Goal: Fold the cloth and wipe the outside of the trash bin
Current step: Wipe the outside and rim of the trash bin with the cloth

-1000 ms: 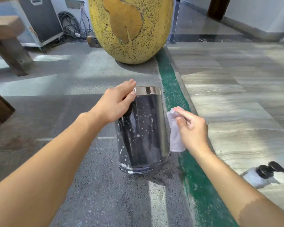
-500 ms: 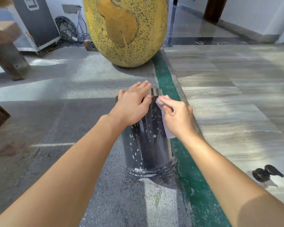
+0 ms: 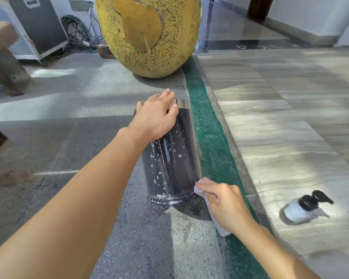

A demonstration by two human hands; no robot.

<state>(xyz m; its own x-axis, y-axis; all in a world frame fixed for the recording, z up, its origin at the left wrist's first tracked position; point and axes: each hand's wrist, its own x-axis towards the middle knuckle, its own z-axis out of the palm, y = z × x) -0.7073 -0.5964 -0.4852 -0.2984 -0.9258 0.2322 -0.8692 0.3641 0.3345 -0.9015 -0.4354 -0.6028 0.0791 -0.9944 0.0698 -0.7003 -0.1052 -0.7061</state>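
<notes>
cloth (image 3: 220, 228) low on the trash bin (image 3: 173, 158)

left hand (image 3: 155, 117) lies on the trash bin's top, fingers straight. right hand (image 3: 226, 204), fingers curled round the white cloth, presses it against the bin's lower right side. a pump bottle (image 3: 302, 208) sits right of the bin.

The dark, glossy bin (image 3: 171, 158), flecked with white, stands upright on the floor. The white cloth (image 3: 221, 230) touches its lower right side.

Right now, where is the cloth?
In the head view the white cloth is low and right of centre, gripped by the right hand against the bottom right edge of the trash bin, beside the green floor strip.
</notes>
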